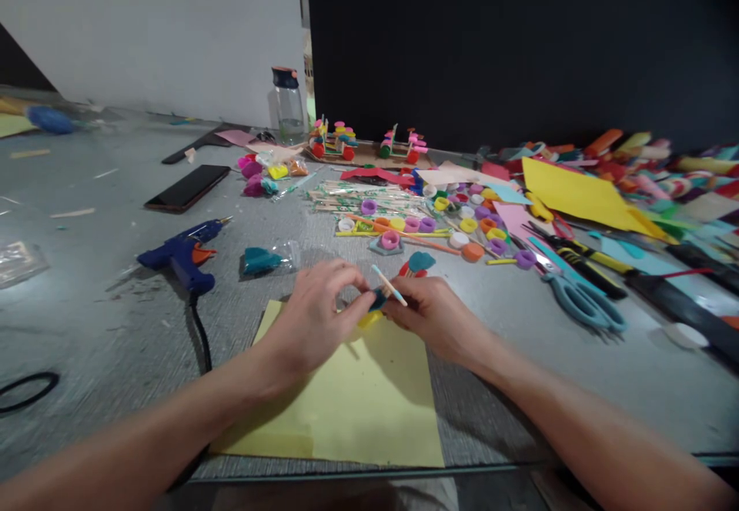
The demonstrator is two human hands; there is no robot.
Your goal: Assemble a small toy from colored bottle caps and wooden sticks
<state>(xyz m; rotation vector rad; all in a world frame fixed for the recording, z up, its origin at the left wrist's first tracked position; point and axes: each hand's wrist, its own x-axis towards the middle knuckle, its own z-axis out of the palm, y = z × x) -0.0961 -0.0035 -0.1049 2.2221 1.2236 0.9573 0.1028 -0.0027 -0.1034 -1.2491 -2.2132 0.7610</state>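
A small craft piece with a pale stick (389, 285) and teal and red petal-like parts (421, 263) is held above the yellow sheet of paper (346, 403). My right hand (436, 315) grips it between thumb and fingers. On its near side, thumb and fingers of my left hand (317, 307) pinch at a dark blue part, with a yellow part (370, 318) just below. My fingers hide much of the piece. A bag of teal clay (262, 259) lies beyond my left hand.
On the left lie a blue glue gun (183, 253) and a phone (188, 187). Coloured bottle caps (411, 225) and bagged sticks (363, 198) spread across the middle. Scissors (586, 303) and pliers (583, 265) lie right. Two small stick models (333, 141) and a bottle (287, 107) stand behind.
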